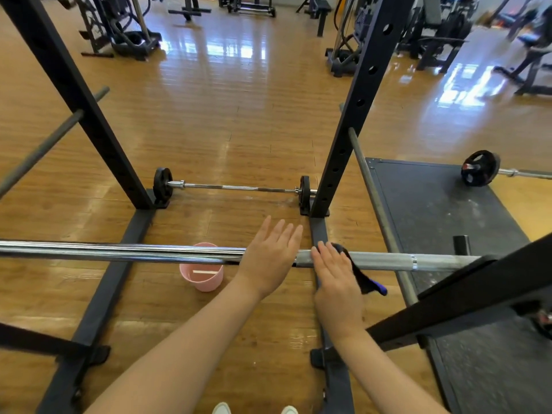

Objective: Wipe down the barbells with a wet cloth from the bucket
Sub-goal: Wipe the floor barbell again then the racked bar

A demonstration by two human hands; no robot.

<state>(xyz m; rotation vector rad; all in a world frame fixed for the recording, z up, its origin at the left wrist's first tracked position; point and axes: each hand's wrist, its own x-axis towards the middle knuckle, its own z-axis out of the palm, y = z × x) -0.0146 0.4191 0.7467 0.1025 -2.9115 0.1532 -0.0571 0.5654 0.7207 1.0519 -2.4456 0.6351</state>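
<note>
Bar (143,252) lay level across the rack (355,115), long axis left to right across the view, chrome shaft to the left, grey sleeve pointing right. Cloth (363,274), dark with a blue edge, draped over the sleeve, hanging down on the near side. Right hand (336,282) laid flat on the cloth and bar, fingers straight and together, pressing rather than gripping. Left hand (268,258) spread wide over the bar just left of that, fingers extended; whether touching the bar, cannot tell. Pink bucket (202,277) stood upright on the wood floor (239,121) below the bar, left of the hands. Second barbell (236,188) lay on the floor beyond, between the uprights, also running left to right. Third barbell (481,168) rested on the black mat (433,204) at right. White shoe tips (222,409) at the bottom edge.
</note>
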